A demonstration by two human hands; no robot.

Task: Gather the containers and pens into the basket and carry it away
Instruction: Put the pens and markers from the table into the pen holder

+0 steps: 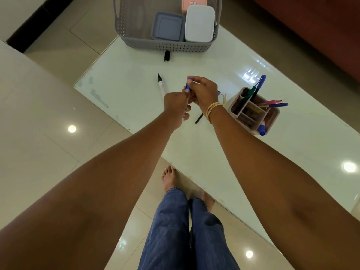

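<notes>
A grey perforated basket (pixel 136 40) stands at the far end of the white table (pixel 224 156). Inside it are a blue-grey container (pixel 168 26), a white container (pixel 199 23) and a pink container (pixel 192 1). Over the table's middle, my left hand (pixel 176 105) grips the white barrel of a marker and my right hand (pixel 203 92) pinches its blue cap (pixel 188 85). An uncapped black marker (pixel 161 84) lies just left of my hands, and its black cap (pixel 167 56) lies in front of the basket. A pink pen holder (pixel 255 112) full of several pens stands to the right.
A dark thin pen (pixel 199 118) lies on the table under my right wrist. A red-brown sofa (pixel 321 30) runs along the far right. My bare feet (pixel 169 178) stand on the tiled floor at the table's near edge.
</notes>
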